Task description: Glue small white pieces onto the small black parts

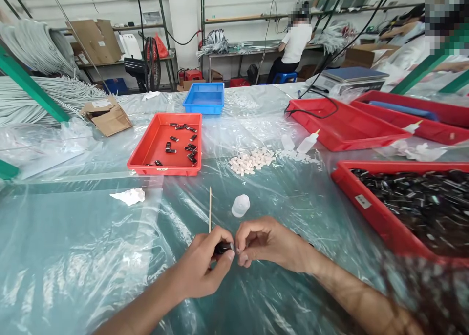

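Note:
Between thumb and fingers, my left hand (pixel 207 264) grips a small shiny black piece (pixel 223 247) with a light end. My right hand (pixel 266 244) meets it at that light end, fingertips pinched together; whatever lies in the pinch is hidden. Just beyond the left hand, a thin pointed wooden stick (pixel 210 208) lies on the plastic sheet. A small translucent white cup (pixel 241 206) stands past the fingertips. Farther back is a pile of small off-white pieces (pixel 252 161). Several similar black pieces (pixel 170 148) lie in the red tray (pixel 134 158) ahead on the left.
At right, a red bin (pixel 351 198) holds many black pieces. Behind it are a white squeeze bottle (pixel 308 142) and more red trays (pixel 340 125). A blue tray (pixel 203 105), crumpled tissue (pixel 129 196) and cardboard box (pixel 106 115) also lie around. A seated person (pixel 296 44) is at the back.

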A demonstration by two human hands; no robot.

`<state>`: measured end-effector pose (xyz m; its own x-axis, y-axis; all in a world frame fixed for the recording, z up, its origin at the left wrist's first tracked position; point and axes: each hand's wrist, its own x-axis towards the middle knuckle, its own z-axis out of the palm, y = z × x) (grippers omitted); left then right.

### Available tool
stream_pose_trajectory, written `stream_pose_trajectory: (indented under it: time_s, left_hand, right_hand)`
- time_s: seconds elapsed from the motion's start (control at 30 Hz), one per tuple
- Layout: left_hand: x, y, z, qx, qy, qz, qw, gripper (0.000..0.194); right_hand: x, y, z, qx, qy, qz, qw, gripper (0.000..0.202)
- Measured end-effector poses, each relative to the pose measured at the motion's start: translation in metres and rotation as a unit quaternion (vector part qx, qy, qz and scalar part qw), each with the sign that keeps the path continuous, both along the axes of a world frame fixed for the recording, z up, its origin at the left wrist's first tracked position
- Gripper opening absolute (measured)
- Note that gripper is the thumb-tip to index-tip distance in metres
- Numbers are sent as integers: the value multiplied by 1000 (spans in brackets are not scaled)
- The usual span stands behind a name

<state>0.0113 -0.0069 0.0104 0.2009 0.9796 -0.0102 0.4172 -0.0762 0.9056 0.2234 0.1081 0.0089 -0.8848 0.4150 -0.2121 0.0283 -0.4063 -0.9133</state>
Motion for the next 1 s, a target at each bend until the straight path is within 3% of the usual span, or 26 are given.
stream_pose_trajectory:
  time_s: [0.3, 0.57, 0.8, 1.0]
  left_hand:
    - [-2, 0, -6, -8, -69, -16, 997, 15]
    - [1, 0, 1, 9, -90, -52, 995, 30]
    - [0, -1, 1, 2, -71, -70, 995, 26]
    - [2, -5, 7, -19, -83, -76, 993, 22]
  right_hand:
    - [0, 0, 5, 45, 3, 22, 999, 21]
    - [-1, -3, 6, 24, 28, 61, 997, 17]
    - [4, -4, 7, 24, 16, 96, 995, 16]
    - [4, -5, 12, 34, 11, 84, 996, 19]
